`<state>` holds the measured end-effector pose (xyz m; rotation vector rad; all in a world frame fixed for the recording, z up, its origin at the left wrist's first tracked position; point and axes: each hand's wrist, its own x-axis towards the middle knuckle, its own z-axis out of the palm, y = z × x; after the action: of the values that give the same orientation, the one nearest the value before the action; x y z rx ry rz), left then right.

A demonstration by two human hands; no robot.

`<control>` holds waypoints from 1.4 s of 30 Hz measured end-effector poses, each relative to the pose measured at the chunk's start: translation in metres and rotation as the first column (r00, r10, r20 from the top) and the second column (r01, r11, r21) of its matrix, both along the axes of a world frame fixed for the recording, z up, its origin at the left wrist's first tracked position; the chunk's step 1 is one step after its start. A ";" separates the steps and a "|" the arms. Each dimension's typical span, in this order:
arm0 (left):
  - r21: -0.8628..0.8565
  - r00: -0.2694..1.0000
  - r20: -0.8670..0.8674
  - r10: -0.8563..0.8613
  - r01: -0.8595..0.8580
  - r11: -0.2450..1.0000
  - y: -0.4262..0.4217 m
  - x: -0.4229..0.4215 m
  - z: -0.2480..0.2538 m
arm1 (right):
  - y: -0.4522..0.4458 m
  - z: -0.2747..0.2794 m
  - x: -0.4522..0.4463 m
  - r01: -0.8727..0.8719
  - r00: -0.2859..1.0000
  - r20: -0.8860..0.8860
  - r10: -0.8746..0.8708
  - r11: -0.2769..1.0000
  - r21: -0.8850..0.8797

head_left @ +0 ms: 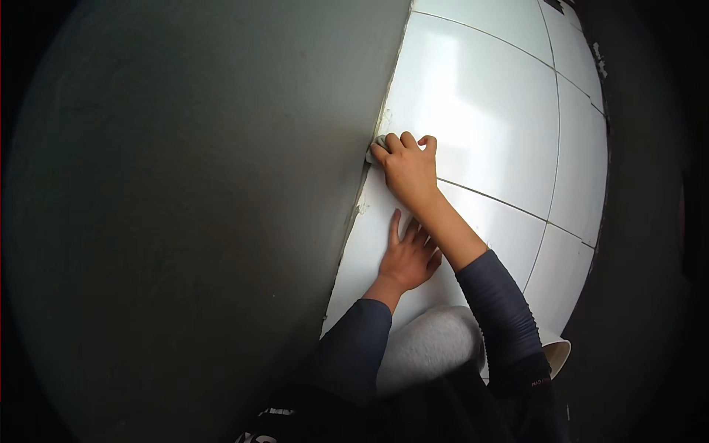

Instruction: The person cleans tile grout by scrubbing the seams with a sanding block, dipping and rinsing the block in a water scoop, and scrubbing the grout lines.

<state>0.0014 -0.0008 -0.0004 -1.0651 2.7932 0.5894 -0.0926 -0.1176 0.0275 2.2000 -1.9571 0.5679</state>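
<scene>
Nearest, a knee point(432, 343) in grey fabric rests by the tiles point(473, 96), with the rim of a white bucket point(563, 358) just beyond the right sleeve point(502, 310). That sleeve bears small pinkish lettering near its dark upper part; it seems to begin "MAD", and the rest is too small to read. White print point(258, 437) on dark clothing at the bottom edge is cut off and cannot be made out.

A little farther on, at the end of the left sleeve point(347, 343), the left hand point(408, 262) lies palm down on a tile, fingers spread wide, with nothing seen in it. Some of its fingers pass behind the right forearm point(458, 229), which crosses over from the right.

Beyond it is the right hand point(408, 166), fingers bent and drawn in narrow over a crumpled greenish-grey cloth point(372, 153). The cloth is under the fingertips at their left side, against the seam point(359, 209) where the tiles meet the dark wall point(199, 184). It lies ahead of the left hand and slightly to its left; the right hand is the nearer, touching it. Bunched, the cloth shows no clear long axis. The seam, chipped in places, runs lengthwise away from the person, and the farthest tiles carry a bright reflection.
</scene>
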 end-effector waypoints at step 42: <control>-0.129 0.984 -0.169 0.050 -0.072 0.989 0.001 -0.002 0.002 | -0.079 0.002 -0.039 0.181 0.981 -0.085 -0.176 0.982 0.061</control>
<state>-0.0006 -0.0002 0.0013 -1.1824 2.9908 0.5253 -0.1318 -0.1967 0.0296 2.0214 -2.1330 0.3873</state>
